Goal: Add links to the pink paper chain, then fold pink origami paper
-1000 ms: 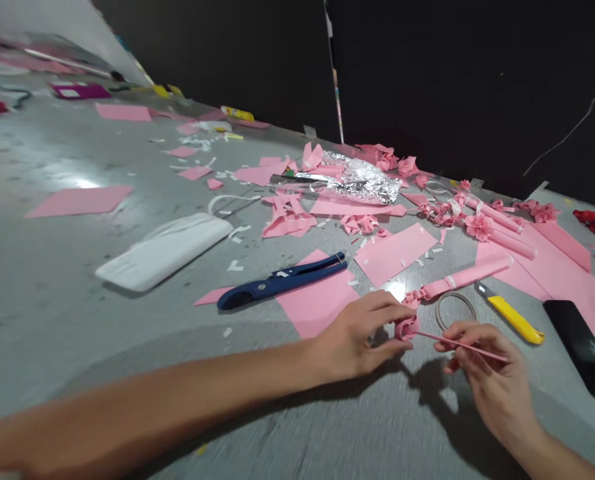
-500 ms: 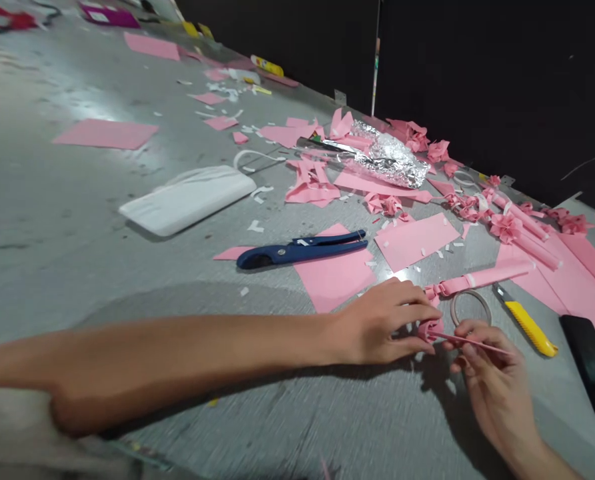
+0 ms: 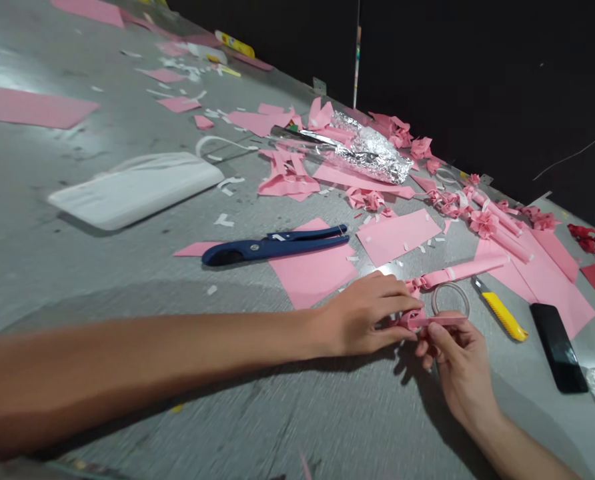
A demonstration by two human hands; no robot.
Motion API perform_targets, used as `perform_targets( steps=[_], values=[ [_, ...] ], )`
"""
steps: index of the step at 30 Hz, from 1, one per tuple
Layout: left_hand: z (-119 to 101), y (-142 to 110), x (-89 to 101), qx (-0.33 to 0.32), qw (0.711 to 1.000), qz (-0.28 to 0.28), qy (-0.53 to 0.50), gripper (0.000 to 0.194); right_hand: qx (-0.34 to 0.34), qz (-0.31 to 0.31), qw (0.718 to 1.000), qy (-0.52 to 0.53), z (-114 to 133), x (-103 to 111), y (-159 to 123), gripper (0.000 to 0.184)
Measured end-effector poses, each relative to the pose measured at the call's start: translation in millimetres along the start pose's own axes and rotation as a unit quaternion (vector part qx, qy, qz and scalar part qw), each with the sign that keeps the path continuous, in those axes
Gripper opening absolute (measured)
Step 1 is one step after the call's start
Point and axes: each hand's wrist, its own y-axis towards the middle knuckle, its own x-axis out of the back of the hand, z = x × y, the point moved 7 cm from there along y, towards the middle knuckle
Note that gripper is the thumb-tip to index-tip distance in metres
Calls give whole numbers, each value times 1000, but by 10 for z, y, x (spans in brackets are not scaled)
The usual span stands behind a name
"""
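Observation:
Between the fingers of my left hand [image 3: 372, 315] is the rolled end of a pink paper strip [image 3: 445, 321]. My right hand [image 3: 455, 360] pinches the strip's flat, straight length, thumb in front. Just beyond my fingers lie a pink paper roll with a gathered end [image 3: 470, 268] and a roll of clear tape [image 3: 465, 298]. Dark blue pruning shears [image 3: 257, 248] rest partly on a pink paper sheet [image 3: 307, 283], left of my left hand. A yellow utility knife [image 3: 505, 317] is to the right, past my right hand.
A black phone [image 3: 557, 347] lies at the right. Pink paper flowers [image 3: 483, 223], crumpled foil [image 3: 377, 157] and paper scraps spread along the dark wall [image 3: 467, 80]. A white, flat-sided object [image 3: 142, 187] lies at the left. A glue stick [image 3: 235, 45] is at the back.
The view has shifted to the right, so things sit further left in it. My right hand has come closer to my left, and the strip now shows its flat side.

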Motion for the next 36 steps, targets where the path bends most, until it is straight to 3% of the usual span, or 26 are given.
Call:
perform_targets(
  steps=[9,15,20,25,31,36],
  values=[
    [-7,-11,-105,-17,999,45,-10,35,0,43,999,-23,-82,-29,27,26],
    [87,-3,-109,16,997,29,-71,32,17,66,996,-55,-95,11,8,20],
    [146,35,-73,64,986,47,-149,29,54,92,991,-82,23,117,123,18],
    [158,48,-125,73,971,88,-210,25,104,172,969,-145,184,35,173,22],
    [173,8,-160,71,975,96,-190,33,108,132,971,-168,202,42,162,10],
    [198,-19,-138,70,984,66,-148,36,132,108,977,-128,220,178,121,10]
  ],
)
